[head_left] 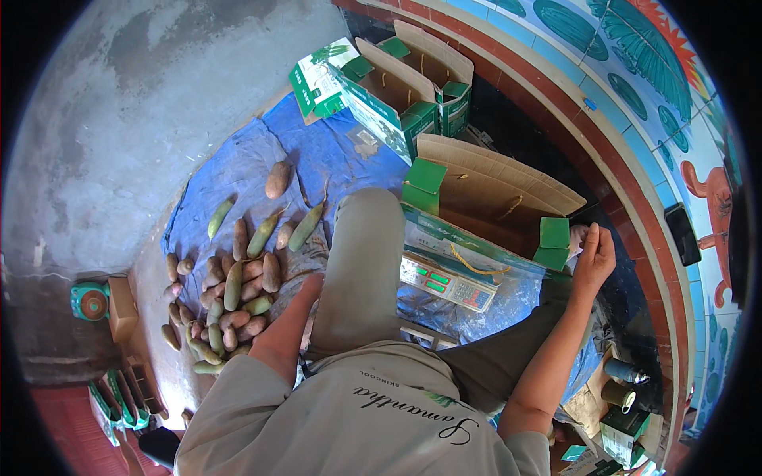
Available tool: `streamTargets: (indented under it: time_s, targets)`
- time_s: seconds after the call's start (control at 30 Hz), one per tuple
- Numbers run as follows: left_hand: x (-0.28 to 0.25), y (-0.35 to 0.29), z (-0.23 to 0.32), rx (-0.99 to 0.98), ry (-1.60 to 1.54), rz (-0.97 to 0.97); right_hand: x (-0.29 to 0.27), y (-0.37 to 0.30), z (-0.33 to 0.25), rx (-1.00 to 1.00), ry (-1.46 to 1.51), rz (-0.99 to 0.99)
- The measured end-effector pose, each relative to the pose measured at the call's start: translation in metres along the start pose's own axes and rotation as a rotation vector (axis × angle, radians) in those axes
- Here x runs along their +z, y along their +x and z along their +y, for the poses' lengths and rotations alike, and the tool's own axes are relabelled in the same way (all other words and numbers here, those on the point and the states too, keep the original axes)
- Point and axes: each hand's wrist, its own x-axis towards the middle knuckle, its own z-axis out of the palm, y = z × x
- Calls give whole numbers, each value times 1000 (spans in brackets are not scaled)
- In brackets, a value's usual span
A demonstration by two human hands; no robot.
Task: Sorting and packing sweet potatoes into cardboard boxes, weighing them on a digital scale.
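My right hand [594, 260] is at the right end of an open green-and-white cardboard box [492, 186]. Its fingers are closed around something small and pale that I cannot make out, beside the green corner flap [553, 234]. The box stands on a digital scale [448, 283] with lit green displays, and yellow cord handles [476, 266] hang from its sides. My left forearm [290, 333] reaches down beside my bent knee [361, 238], which hides the left hand's fingers. Left of it lies a pile of elongated green and pinkish-brown vegetables [232, 285].
A blue tarp [230, 163] covers the floor. More open boxes [389, 87] stand at the back. A low brick-red ledge [627, 202] curves along the right, with a dark phone [683, 234] near the wall. A bottle [625, 370] and a can [617, 395] stand lower right.
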Motion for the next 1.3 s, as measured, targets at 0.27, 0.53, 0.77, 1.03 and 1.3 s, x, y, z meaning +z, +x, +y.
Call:
streamTargets:
  time_s: [0.27,0.53,0.77,1.03,1.3]
  targets:
    - [-20,-16,0,31,-33,-29,4,0,6,174,272,135]
    - [-107,58,179,350,102,-97,6,-2,7,153,37,78]
    - [-115,103,328,652,231,-189,9,1,0,112,40,130]
    - [-127,138,415,810,297,-203,-1,5,5,69,3,192]
    - [-125,137,468,912,363,-259,-13,18,12,217,182,248]
